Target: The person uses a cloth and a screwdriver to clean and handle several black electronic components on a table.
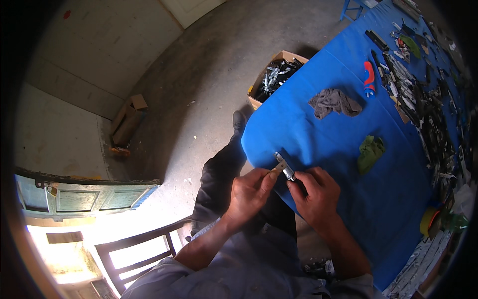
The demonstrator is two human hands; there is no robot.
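Between finger and thumb, my left hand (249,192) pinches a small flat metal piece with a hole (280,166). That piece lies against a shiny metal cylinder (286,169), whose dark lower end is gripped by my right hand (316,194). Both hands are over the near edge of the blue-covered table (336,209). Beyond them on the cloth lie a crumpled grey rag (334,102) and a crumpled green cloth (370,152). A red and blue tube-shaped object (369,79) lies farther up. What the metal cylinder belongs to cannot be told.
Many metal and black parts (429,112) cover the table's right side. A roll of yellow tape (429,221) lies at lower right. On the floor, an open cardboard box (255,89) holds similar parts. A chair (142,250) stands at lower left, another carton (129,119) by the wall.
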